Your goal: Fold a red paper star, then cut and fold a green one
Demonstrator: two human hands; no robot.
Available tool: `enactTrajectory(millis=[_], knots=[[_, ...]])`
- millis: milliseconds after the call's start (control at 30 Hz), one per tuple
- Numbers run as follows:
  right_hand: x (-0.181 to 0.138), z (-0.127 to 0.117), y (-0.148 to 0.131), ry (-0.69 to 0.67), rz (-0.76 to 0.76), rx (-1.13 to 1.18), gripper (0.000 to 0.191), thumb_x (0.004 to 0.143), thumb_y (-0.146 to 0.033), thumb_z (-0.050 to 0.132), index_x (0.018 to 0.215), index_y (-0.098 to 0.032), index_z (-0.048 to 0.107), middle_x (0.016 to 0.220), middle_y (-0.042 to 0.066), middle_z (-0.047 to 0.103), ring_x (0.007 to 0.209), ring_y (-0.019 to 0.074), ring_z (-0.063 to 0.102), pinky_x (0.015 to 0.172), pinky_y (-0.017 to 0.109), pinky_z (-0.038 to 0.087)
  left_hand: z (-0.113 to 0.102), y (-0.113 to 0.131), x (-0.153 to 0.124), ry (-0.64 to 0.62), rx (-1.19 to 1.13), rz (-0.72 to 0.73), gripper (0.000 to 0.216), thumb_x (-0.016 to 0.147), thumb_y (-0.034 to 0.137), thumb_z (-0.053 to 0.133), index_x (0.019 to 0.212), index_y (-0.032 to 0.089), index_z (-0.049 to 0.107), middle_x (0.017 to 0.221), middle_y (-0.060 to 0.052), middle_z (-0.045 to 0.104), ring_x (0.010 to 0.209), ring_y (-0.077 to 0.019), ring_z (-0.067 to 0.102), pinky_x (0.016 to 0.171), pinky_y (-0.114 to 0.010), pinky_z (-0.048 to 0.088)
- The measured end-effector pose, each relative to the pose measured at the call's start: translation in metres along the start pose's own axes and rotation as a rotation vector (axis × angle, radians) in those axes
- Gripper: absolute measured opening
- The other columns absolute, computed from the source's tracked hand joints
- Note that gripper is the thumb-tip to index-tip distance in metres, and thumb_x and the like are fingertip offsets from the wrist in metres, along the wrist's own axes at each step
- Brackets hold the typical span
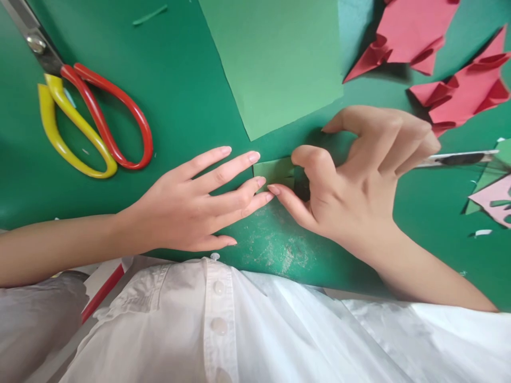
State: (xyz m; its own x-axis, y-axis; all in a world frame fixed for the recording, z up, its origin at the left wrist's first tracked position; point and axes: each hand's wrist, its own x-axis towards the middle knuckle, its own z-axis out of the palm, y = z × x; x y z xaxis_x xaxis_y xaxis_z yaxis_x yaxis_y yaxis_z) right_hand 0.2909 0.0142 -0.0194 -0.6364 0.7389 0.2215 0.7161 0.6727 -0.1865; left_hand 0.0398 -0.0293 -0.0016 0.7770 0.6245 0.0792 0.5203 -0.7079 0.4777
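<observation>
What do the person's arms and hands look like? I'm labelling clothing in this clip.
Both forearms are bare, with no sleeves reaching them. The left hand and right hand wear no gloves, rings or watch that I can see. The nails look unpainted. A white buttoned shirt covers the torso.

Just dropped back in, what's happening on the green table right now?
A person in a white shirt presses a small piece of light green paper flat on the green table. The left hand lies flat with fingertips on the paper's edge; the right hand pinches it from the other side. A larger light green sheet lies just beyond, red and yellow scissors to the left, folded red paper pieces at upper right.
</observation>
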Motion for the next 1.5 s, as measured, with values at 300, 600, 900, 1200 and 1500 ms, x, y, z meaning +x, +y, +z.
enactTrajectory(millis=[300, 600, 900, 1200, 1500], knots=[[0.001, -0.007, 0.018, -0.074, -0.113, 0.052, 0.062, 0.091, -0.076, 0.039, 0.106, -0.023, 0.067, 0.128, 0.016, 0.052, 0.115, 0.0436, 0.052, 0.084, 0.063, 0.04, -0.005, -0.006, -0.001, -0.044, 0.014, 0.053, 0.052, 0.091, 0.052, 0.058, 0.131, 0.02, 0.056, 0.145, -0.004, 0.057, 0.148, -0.0331, 0.04, 0.124, -0.053, 0.04], [0.002, -0.009, 0.023, -0.114, -0.162, 0.06, 0.042, 0.093, -0.061, 0.049, 0.109, -0.026, 0.062, 0.132, 0.015, 0.048, 0.116, 0.0426, 0.05, 0.082, 0.064, 0.041, -0.006, -0.006, 0.0, -0.022, 0.036, 0.071, 0.041, 0.091, 0.048, 0.059, 0.12, 0.019, 0.061, 0.142, -0.002, 0.059, 0.144, -0.0333, 0.045, 0.121, -0.052, 0.045], [0.004, -0.002, 0.022, -0.025, -0.105, 0.111, 0.03, 0.094, -0.05, 0.051, 0.104, -0.025, 0.066, 0.124, 0.013, 0.054, 0.109, 0.0392, 0.055, 0.08, 0.062, 0.04, -0.005, -0.008, -0.001, -0.02, 0.138, 0.112, 0.045, 0.093, 0.053, 0.052, 0.122, 0.02, 0.062, 0.142, -0.002, 0.059, 0.143, -0.0322, 0.047, 0.115, -0.051, 0.05], [0.006, 0.0, 0.015, 0.051, -0.092, 0.072, 0.018, 0.094, -0.038, 0.052, 0.096, -0.025, 0.063, 0.119, 0.013, 0.058, 0.106, 0.0364, 0.058, 0.08, 0.058, 0.042, -0.005, -0.007, 0.0, -0.023, 0.052, 0.059, 0.038, 0.092, 0.045, 0.057, 0.123, 0.024, 0.06, 0.145, -0.003, 0.056, 0.144, -0.0305, 0.046, 0.119, -0.051, 0.045], [0.007, -0.008, 0.015, 0.216, -0.304, -0.021, 0.047, 0.089, -0.066, 0.054, 0.082, -0.02, 0.063, 0.088, 0.009, 0.068, 0.083, 0.0245, 0.061, 0.075, 0.041, 0.044, -0.006, -0.004, -0.001, -0.013, 0.116, 0.035, 0.044, 0.088, 0.038, 0.065, 0.128, 0.021, 0.057, 0.149, -0.02, 0.047, 0.144, -0.0361, 0.045, 0.11, -0.053, 0.051]])
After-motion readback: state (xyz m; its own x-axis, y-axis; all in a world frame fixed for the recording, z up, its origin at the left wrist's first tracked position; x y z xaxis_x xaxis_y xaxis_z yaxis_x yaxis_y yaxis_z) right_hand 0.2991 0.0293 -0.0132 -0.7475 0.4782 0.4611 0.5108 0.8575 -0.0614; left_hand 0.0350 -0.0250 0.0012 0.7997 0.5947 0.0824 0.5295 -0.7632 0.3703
